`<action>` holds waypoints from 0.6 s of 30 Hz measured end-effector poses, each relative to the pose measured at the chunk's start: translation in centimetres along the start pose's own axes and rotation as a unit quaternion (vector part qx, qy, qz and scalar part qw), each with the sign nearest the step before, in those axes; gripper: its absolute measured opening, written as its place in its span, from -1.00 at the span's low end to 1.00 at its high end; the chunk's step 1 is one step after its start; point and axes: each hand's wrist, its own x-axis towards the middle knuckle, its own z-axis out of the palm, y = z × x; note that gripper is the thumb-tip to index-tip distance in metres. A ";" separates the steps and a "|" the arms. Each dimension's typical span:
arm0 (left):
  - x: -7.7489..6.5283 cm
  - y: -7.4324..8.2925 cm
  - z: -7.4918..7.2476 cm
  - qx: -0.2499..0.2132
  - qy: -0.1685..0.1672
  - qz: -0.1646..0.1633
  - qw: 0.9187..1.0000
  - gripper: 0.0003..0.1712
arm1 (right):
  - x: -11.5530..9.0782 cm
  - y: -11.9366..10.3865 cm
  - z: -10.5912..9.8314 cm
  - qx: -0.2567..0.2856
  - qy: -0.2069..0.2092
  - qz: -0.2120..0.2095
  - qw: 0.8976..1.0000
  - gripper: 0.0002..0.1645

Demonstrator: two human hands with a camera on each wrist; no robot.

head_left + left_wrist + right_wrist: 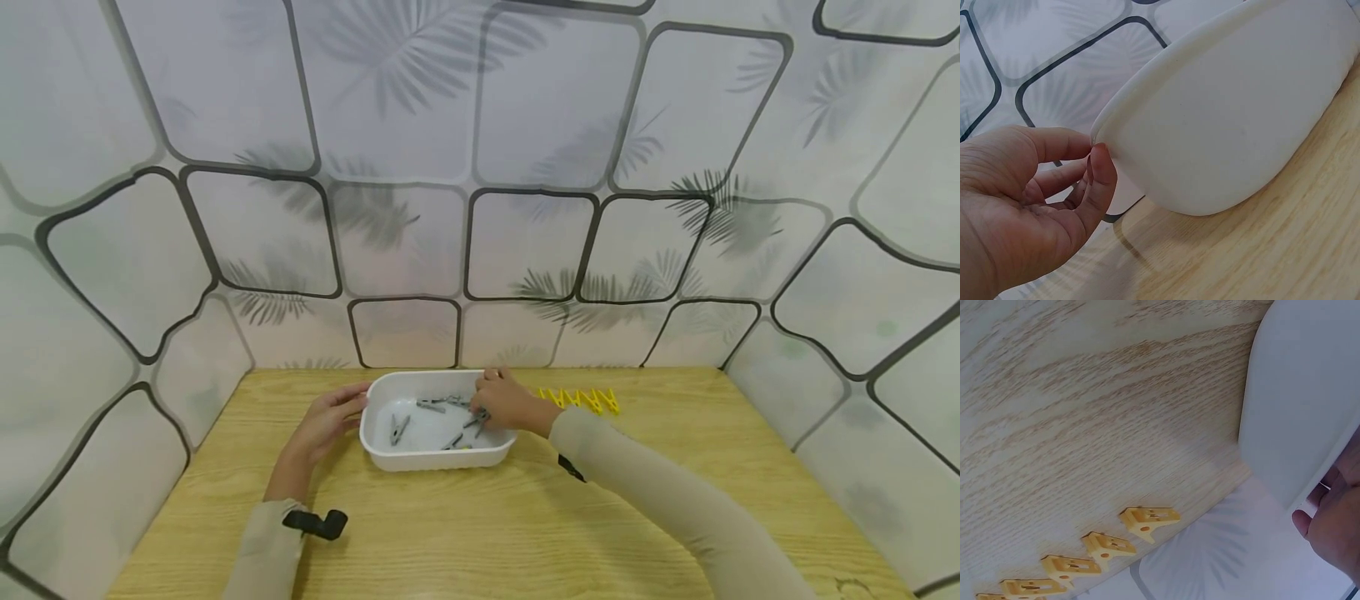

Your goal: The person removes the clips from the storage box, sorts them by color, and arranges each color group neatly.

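A white plastic tub (438,460) stands on the table with several grey clothespins (399,429) scattered inside. My left hand (330,421) is at the tub's left end. In the left wrist view, the thumb and index finger of this left hand (1035,200) pinch the rim of the tub (1210,125). My right hand (508,402) reaches over the right end, its fingers down among the clothespins. The right wrist view shows part of the right hand (1335,525) beside the rim; its other fingers are hidden by the tub wall, so whether they hold a clothespin is unclear.
Several yellow clothespins (576,400) stand in a row on the wooden table (450,533), right of the tub. A bit of yellow (467,447) shows inside the tub near its front wall. Patterned white cloth walls (405,333) enclose the table at the back and sides.
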 end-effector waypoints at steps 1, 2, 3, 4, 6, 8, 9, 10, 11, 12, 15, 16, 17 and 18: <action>0.0 0.0 0.0 0.000 0.000 0.000 1.000 -0.34 | 0.0 0.0 0.0 -0.001 0.002 -0.002 1.000 -0.77; 0.0 0.0 0.0 0.000 0.000 0.000 1.000 -0.34 | 0.0 -0.1 -0.1 -0.003 0.003 -0.004 1.000 -0.78; 0.1 0.0 0.0 0.001 0.000 0.000 1.000 -0.34 | 0.0 -0.1 -0.1 -0.004 0.006 -0.007 1.000 -0.80; 0.1 0.0 0.0 0.001 0.001 -0.001 1.000 -0.34 | 0.0 -0.1 -0.1 -0.006 0.007 -0.009 1.000 -0.82; 0.1 -0.1 0.0 0.002 0.002 -0.002 1.000 -0.35 | 0.0 -0.2 -0.2 -0.008 0.009 -0.014 1.000 -0.86; 0.1 -0.1 0.1 0.001 0.003 -0.003 1.000 -0.34 | -0.1 -0.2 -0.3 -0.006 0.014 -0.019 1.000 -0.88; 0.1 -0.1 0.1 0.000 0.003 -0.004 1.000 -0.34 | -0.1 -0.2 -0.4 -0.003 0.018 -0.022 1.000 -0.88; 0.1 -0.1 0.1 -0.001 0.003 -0.005 1.000 -0.34 | -0.1 -0.2 -0.5 0.000 0.022 -0.024 0.999 -0.88; 0.0 -0.1 0.1 -0.002 0.004 -0.006 1.000 -0.33 | -0.2 -0.2 -0.6 0.001 0.030 -0.028 0.999 -0.88; 0.0 -0.1 0.1 -0.003 0.004 -0.007 1.000 -0.33 | -0.3 -0.2 -0.8 0.003 0.039 -0.033 0.999 -0.87; 0.1 0.0 0.1 -0.005 0.005 -0.011 1.000 -0.33 | -0.6 0.0 -1.4 0.013 0.065 -0.046 0.997 -0.87; 0.1 0.0 0.1 -0.006 0.006 -0.011 1.000 -0.33 | -0.7 0.1 -1.6 0.018 0.072 -0.048 0.996 -0.87; 0.1 0.1 0.2 -0.008 0.007 -0.012 1.000 -0.33 | -0.9 0.2 -1.9 0.021 0.081 -0.052 0.995 -0.88; 0.0 0.1 0.2 -0.008 0.007 -0.012 1.000 -0.33 | -1.1 0.4 -2.2 0.029 0.089 -0.053 0.994 -0.88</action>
